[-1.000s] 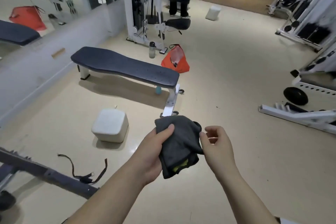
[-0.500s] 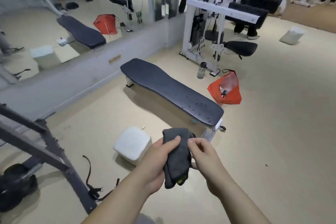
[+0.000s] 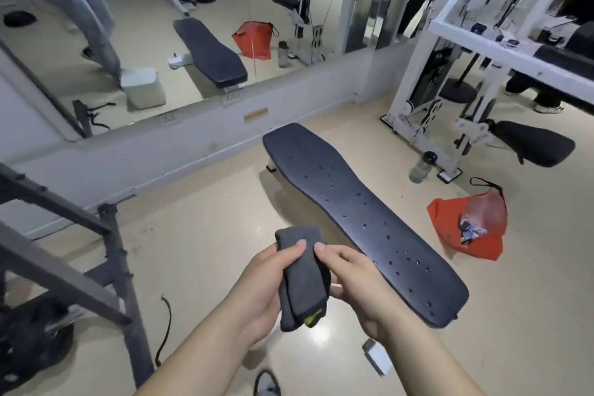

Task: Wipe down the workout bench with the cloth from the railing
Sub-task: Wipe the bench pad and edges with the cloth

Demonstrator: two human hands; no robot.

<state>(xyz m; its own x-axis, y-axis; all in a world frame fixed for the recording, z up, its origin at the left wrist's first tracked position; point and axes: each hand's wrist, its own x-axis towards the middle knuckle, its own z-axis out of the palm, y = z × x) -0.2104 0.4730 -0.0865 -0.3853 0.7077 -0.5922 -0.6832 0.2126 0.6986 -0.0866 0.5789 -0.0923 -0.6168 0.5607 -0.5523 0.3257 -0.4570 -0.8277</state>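
Note:
A folded dark grey cloth (image 3: pixel 302 280) with a yellow-green tag at its lower end sits between both hands, low in the middle of the view. My left hand (image 3: pixel 262 294) grips its left side with the thumb on top. My right hand (image 3: pixel 356 284) pinches its right edge. The flat black workout bench (image 3: pixel 363 219), dotted with small wet spots, runs from the mirror wall toward me, just right of the hands. Its near end lies beside my right hand.
A dark metal rack (image 3: pixel 106 270) with a weight plate (image 3: pixel 32 344) stands at the left. A red bag (image 3: pixel 466 228) and a water bottle (image 3: pixel 421 167) lie right of the bench, by a white cable machine (image 3: pixel 450 80). A wall mirror (image 3: pixel 193 26) reflects the room.
I have come closer to the bench, which now lies right beside my hands. Both hands have folded the cloth tighter. The white block on the floor has left the view.

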